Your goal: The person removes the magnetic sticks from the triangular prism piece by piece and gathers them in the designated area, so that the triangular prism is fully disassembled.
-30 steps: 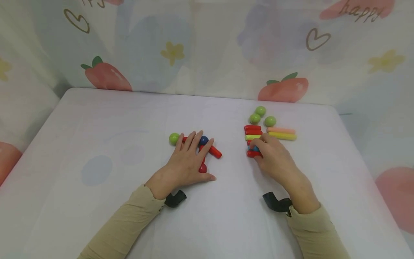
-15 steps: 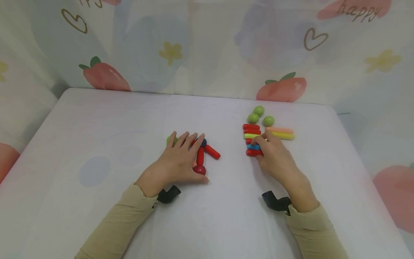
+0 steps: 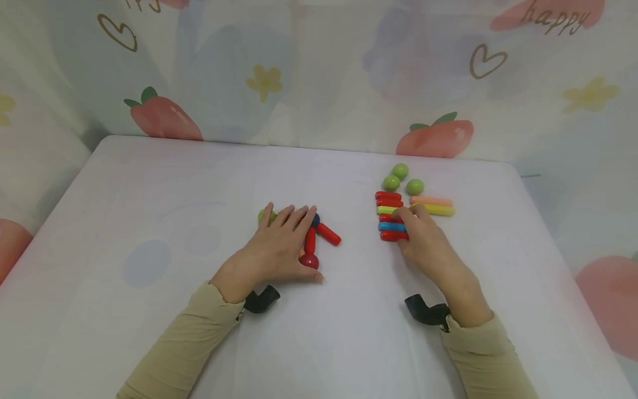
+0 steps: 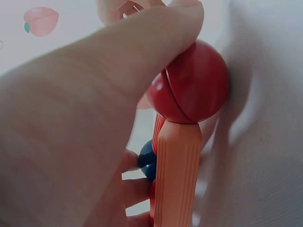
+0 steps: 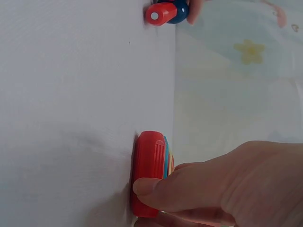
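Note:
My left hand [image 3: 271, 252] lies spread over joined toy rods and balls. A green ball [image 3: 262, 216], a blue ball [image 3: 316, 220] and a red rod [image 3: 329, 234] show around its fingers. Its thumb rests at a red ball [image 4: 203, 80], from which a peach rod [image 4: 177, 175] runs in the left wrist view. At the right, my right hand [image 3: 431, 244] pinches the nearest rods of a row. Its thumb presses the near red rod [image 5: 150, 156]; a blue rod [image 3: 391, 226] and another red rod [image 3: 390, 218] lie beside it, their right ends hidden by the fingers.
Farther up the row lie a yellow-green rod [image 3: 387, 210] and more red rods [image 3: 388, 196]. Right of them are a peach rod [image 3: 432, 200] and a yellow rod [image 3: 438, 210]. Several green balls [image 3: 391, 182] sit behind. A printed cloth [image 3: 324, 72] hangs past the table's far edge.
My left hand has shifted slightly left, uncovering more of the red ball and its red rod. My right fingers have slid a little right along the row, showing more of the blue rod.

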`<state>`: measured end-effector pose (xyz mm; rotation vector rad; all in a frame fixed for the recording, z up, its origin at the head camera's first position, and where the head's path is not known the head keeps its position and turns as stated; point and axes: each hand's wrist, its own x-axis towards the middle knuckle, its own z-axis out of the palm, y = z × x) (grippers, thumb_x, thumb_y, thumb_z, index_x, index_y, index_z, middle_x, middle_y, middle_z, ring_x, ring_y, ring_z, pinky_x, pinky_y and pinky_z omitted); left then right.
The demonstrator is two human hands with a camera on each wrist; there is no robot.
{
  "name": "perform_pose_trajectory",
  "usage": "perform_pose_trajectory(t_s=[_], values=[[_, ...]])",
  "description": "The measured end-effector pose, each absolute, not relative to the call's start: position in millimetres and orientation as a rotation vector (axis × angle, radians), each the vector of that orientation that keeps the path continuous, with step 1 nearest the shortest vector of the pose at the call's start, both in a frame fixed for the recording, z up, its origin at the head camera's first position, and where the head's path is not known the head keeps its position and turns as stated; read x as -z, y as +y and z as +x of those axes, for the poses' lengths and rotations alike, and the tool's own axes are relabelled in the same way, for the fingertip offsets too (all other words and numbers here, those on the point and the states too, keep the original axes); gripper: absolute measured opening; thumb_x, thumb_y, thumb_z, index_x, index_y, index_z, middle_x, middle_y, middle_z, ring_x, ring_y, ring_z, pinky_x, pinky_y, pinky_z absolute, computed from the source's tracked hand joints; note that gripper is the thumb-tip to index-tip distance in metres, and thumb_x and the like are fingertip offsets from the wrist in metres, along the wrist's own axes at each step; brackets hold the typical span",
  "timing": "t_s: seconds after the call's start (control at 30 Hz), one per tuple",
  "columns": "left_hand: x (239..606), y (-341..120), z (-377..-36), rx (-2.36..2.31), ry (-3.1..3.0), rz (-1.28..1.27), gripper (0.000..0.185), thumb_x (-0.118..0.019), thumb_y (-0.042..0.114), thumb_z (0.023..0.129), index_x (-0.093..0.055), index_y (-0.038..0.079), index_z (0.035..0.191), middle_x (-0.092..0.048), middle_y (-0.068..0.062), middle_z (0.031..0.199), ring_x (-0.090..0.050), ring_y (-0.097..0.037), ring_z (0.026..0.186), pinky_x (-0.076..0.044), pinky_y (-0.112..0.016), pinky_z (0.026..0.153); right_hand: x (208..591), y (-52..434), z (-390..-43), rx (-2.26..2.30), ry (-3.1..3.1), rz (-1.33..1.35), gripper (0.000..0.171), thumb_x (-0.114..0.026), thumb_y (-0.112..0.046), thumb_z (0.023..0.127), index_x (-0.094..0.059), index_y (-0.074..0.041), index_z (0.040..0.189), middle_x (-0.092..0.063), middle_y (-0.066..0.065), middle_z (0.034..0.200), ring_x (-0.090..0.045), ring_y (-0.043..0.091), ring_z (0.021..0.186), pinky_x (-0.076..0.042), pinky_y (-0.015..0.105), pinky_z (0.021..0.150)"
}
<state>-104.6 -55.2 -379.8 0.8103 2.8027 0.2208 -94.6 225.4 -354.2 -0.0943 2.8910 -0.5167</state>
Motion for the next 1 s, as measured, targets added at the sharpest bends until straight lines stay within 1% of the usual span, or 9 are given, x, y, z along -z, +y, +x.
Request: perform_pose_trajectory(t_s=[0.13,0.27,0.4,0.47,0.53,0.73,0.87,1.0], values=[[378.5,-54.5,-103.2,-0.212,2.8,0.798,0.122,-0.066,0.078,0.072,-0.013,0.013,0.16,-0.028,-0.008,0.163,-0.026,-0.035,0.149,-0.01,-0.066,0.119,353.9,225.4,-94.9,0.492,2.886,-0.1,0.049,-0.067,0.0,0.089,-0.048,-0.004,0.134,-0.042,0.025,0.134,-0.047,0.043,0.123,-0.05,0.058,0.097],[378.2,-52.8,-101.8,-0.19,2.801,0.785,0.123,-0.064,0.081,0.071,-0.013,0.013,0.16,-0.028,-0.008,0.162,-0.027,-0.034,0.147,-0.012,-0.066,0.119,351.2,225.3,-92.9,0.446,2.903,-0.129,0.051,-0.066,-0.002,0.089,-0.048,-0.004,0.136,-0.04,0.027,0.139,-0.044,0.044,0.125,-0.049,0.06,0.098],[379.4,-50.6,-100.6,-0.176,2.812,0.78,0.123,-0.063,0.081,0.071,-0.013,0.012,0.16,-0.029,-0.008,0.162,-0.029,-0.034,0.146,-0.013,-0.066,0.118,347.7,221.6,-88.6,0.486,2.993,-0.26,0.05,-0.068,0.0,0.085,-0.053,-0.003,0.132,-0.047,0.022,0.133,-0.047,0.039,0.121,-0.053,0.057,0.094],[381.0,-49.1,-99.7,-0.161,2.82,0.777,0.123,-0.062,0.082,0.072,-0.013,0.012,0.16,-0.028,-0.008,0.162,-0.029,-0.034,0.146,-0.013,-0.066,0.118,346.8,217.4,-86.6,0.528,3.038,-0.356,0.046,-0.071,0.0,0.084,-0.057,-0.002,0.128,-0.052,0.019,0.124,-0.051,0.035,0.115,-0.055,0.053,0.091],[383.7,-46.8,-98.0,-0.146,2.83,0.775,0.122,-0.059,0.083,0.073,-0.011,0.012,0.16,-0.028,-0.008,0.162,-0.028,-0.033,0.146,-0.013,-0.066,0.118,346.6,211.9,-85.4,0.565,3.056,-0.433,0.041,-0.071,-0.001,0.085,-0.059,-0.002,0.124,-0.054,0.017,0.121,-0.054,0.032,0.113,-0.057,0.05,0.09],[391.9,-34.7,-89.8,-0.148,2.851,0.833,0.119,-0.052,0.085,0.076,-0.009,0.012,0.16,-0.026,-0.009,0.163,-0.025,-0.034,0.148,-0.012,-0.065,0.119,350.4,196.3,-82.3,0.623,3.009,-0.525,0.033,-0.072,-0.006,0.087,-0.063,-0.006,0.118,-0.059,0.013,0.119,-0.059,0.027,0.106,-0.058,0.045,0.088],[393.2,-29.4,-85.6,-0.11,2.868,0.864,0.12,-0.048,0.087,0.076,-0.009,0.011,0.16,-0.026,-0.009,0.163,-0.025,-0.033,0.148,-0.012,-0.064,0.119,357.0,187.7,-80.2,0.632,2.953,-0.578,0.033,-0.072,-0.007,0.087,-0.064,-0.006,0.119,-0.063,0.01,0.116,-0.064,0.025,0.101,-0.059,0.042,0.087],[394.4,-28.4,-84.6,-0.097,2.89,0.866,0.12,-0.047,0.088,0.076,-0.009,0.011,0.16,-0.026,-0.009,0.163,-0.025,-0.032,0.148,-0.011,-0.064,0.119,365.5,178.1,-78.4,0.644,2.911,-0.66,0.037,-0.075,-0.008,0.086,-0.064,-0.006,0.121,-0.065,0.008,0.115,-0.066,0.023,0.103,-0.059,0.04,0.088]])
